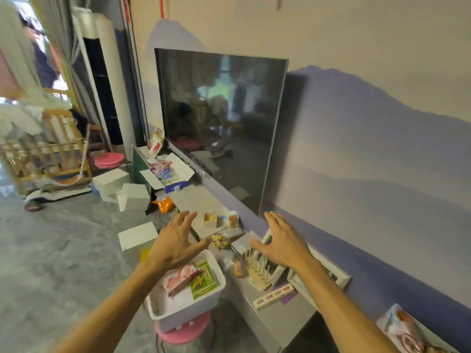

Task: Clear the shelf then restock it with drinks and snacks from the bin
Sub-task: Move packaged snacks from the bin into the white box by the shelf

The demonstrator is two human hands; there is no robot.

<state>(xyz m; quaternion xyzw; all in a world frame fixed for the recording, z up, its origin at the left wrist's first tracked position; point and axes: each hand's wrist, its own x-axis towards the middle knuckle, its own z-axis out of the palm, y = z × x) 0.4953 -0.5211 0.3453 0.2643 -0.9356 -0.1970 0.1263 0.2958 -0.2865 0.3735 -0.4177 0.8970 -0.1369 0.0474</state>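
Note:
Both my hands hover over a long grey shelf (196, 200) under a wall television. My left hand (175, 240) has its fingers spread and holds nothing, above the far rim of a white bin (183, 310). The bin stands on a pink stool (183, 332) and holds a pink-and-white snack pack (178, 276) and a green packet (205, 280). My right hand (283, 240) is also spread and empty, above a wooden peg rack (258, 271) and picture frames. Small snacks in yellow wrappers (220, 241) and a small wooden box (210, 219) lie on the shelf between my hands.
A large dark television (219, 123) hangs right above the shelf. Farther left on the shelf are an open white box of packets (165, 171) and an orange bag (165, 203). White boxes (133, 197) lie on the grey floor. A wooden crib (46, 154) stands at the far left.

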